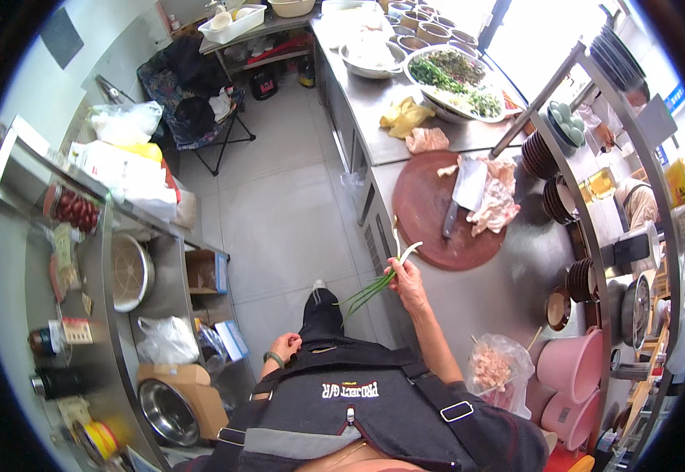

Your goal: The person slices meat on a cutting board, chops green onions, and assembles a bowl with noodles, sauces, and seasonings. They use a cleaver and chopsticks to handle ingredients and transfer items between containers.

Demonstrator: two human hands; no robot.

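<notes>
A small bunch of green onions (372, 289) is pinched in my right hand (406, 283), white ends up, beside the steel counter's edge. Just beyond that hand lies a round reddish chopping board (419, 206). On it rest a cleaver (467, 186) with a dark handle and a heap of pale raw skin or meat (496, 194). My left hand (285, 347), with a bangle at its wrist, hangs near my thigh with its fingers curled; I cannot tell whether anything is in it. Another piece of raw skin (427, 140) lies by a crumpled yellow cloth or glove (404, 116).
Bowls of chopped greens (454, 82) and white food (372, 58) stand beyond the board. A plastic bag of raw meat pieces (493, 371) and pink tubs (569, 363) are at right. Metal shelving (154, 233) lines the left. A co-worker (605, 118) stands behind the right rack.
</notes>
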